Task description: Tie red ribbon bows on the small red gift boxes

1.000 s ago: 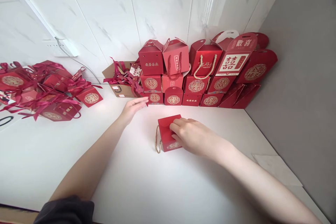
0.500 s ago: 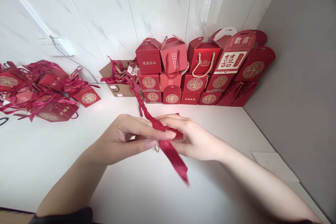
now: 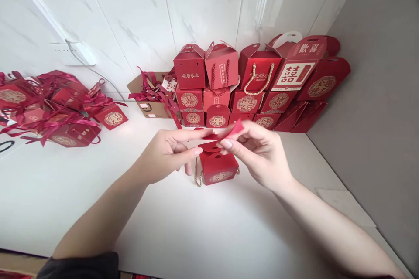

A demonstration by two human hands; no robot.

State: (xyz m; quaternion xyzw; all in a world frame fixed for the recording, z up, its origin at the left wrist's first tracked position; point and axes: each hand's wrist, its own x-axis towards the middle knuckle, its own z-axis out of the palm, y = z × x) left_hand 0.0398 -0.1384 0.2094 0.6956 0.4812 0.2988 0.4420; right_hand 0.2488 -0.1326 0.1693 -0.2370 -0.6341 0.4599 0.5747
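A small red gift box (image 3: pixel 218 169) with a gold emblem and rope handles stands on the white table (image 3: pixel 65 196) between my hands. Just above its top, my left hand (image 3: pixel 170 152) and my right hand (image 3: pixel 258 150) both pinch a dark red ribbon (image 3: pixel 229 133). The ribbon stretches across between the fingertips, with a short end sticking up by my right thumb. How the ribbon meets the box top is hidden by my fingers.
A stack of red gift boxes and bags (image 3: pixel 252 89) lines the tiled wall at the back. A cardboard box of red ribbons (image 3: pixel 153 96) stands left of it. Beribboned red boxes (image 3: pixel 59 109) lie at far left. A grey wall (image 3: pixel 376 96) closes the right side.
My left hand reached to the cardboard box, came back with a long ribbon, and both hands now hold it taut above the small box. My right hand left the box top.
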